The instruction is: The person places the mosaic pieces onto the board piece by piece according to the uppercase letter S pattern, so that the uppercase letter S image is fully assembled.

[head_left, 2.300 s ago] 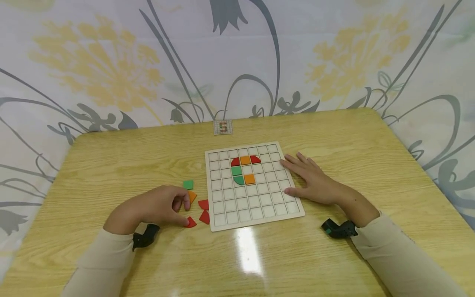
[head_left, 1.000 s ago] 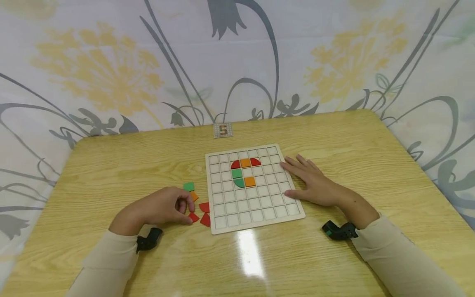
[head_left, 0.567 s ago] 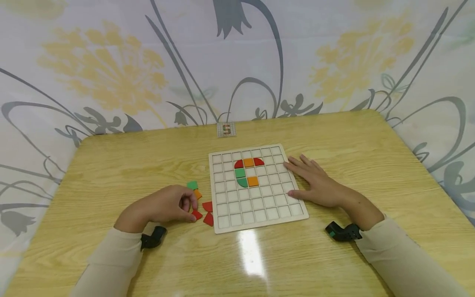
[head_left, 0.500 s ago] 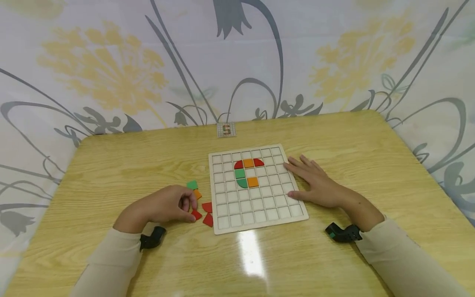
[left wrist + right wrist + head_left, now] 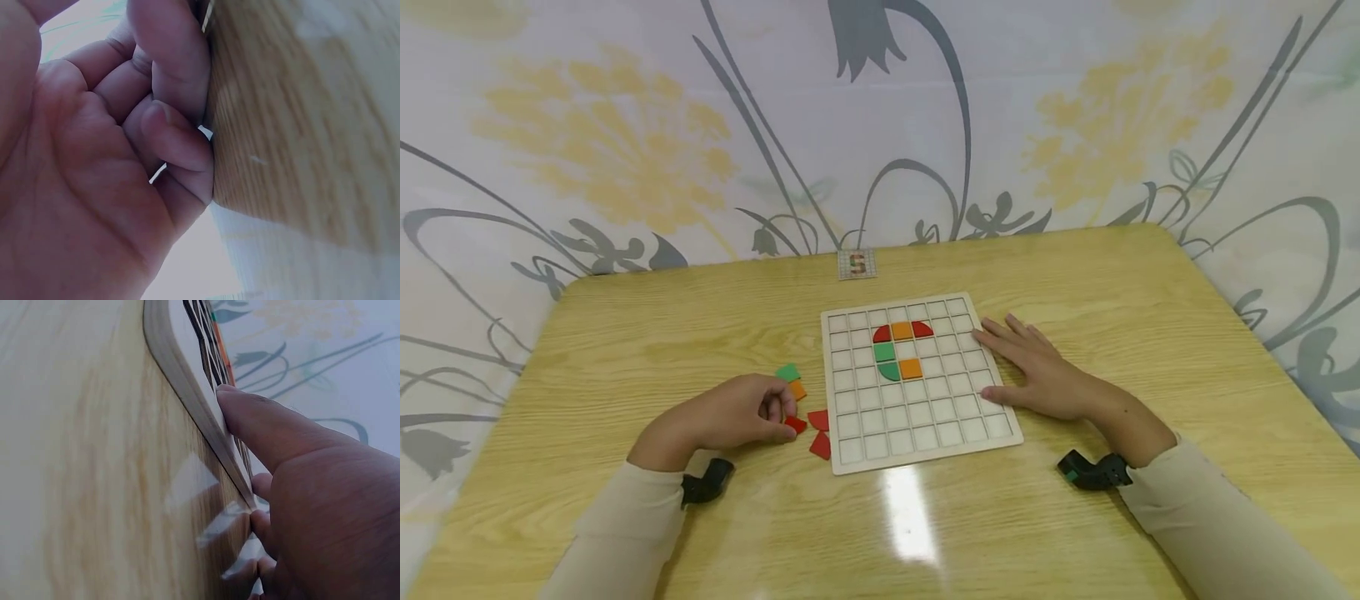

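Observation:
Between the thumb and fingertips of my left hand a small red tile is pinched, low over the table, its outline partly covered. In the left wrist view the fingers of the left hand curl down to the wood and the tile is hidden. Fingers spread, my right hand rests on the right edge of the gridded wooden board. Red, orange and green tiles form a partial figure on it, including a green square. In the right wrist view the thumb touches the board's rim.
Beside the left hand lie a green square tile, an orange tile, a red rounded tile and another red tile. A small pattern card lies at the back edge of the wooden table, before a floral cloth.
My left fingers have shifted the red tile away from me, towards the loose tiles, and it now looks tilted in their pinch. The right hand has stayed on the board.

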Demonstrator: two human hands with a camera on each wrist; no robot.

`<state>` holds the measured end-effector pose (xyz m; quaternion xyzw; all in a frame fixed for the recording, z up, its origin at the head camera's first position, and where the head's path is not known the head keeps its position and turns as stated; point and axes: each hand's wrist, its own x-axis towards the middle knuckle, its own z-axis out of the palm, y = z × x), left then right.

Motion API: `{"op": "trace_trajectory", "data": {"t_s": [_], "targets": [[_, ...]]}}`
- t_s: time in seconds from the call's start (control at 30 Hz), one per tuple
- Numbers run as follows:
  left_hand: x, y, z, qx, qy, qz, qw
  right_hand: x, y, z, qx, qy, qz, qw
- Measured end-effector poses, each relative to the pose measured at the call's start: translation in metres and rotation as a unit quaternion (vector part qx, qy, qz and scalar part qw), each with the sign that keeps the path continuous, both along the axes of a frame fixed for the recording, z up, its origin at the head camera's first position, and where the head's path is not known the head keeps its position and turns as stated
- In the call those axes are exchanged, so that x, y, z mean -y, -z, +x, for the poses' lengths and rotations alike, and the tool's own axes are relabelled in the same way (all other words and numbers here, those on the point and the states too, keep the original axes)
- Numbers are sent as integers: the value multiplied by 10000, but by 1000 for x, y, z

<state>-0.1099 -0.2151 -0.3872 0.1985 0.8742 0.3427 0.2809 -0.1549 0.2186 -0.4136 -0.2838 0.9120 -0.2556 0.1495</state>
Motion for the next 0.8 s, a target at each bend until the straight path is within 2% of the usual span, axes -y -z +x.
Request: {"op": "trace_trajectory", "data": {"t_s": [0.23,0.5,0.57,0.67,0.8], "targets": [[-2,2,0,-90,-42,-19,9999,-2,2,0,4,-18,-34,10000],[1,1,-3,67,-236,71,9997,-3,1,0,27,-13,-60,10000],[0,1,-4,-70,-328,80,9994,-3,1,-1,7,2,-53,10000],[-1,-4,-3,-389,-639,221,9970,-4,1,0,21,7,-57,10000],[-7,-15,-1,-997,-1144,512,9871,-3,0,0,38,28,-68,10000]]}}
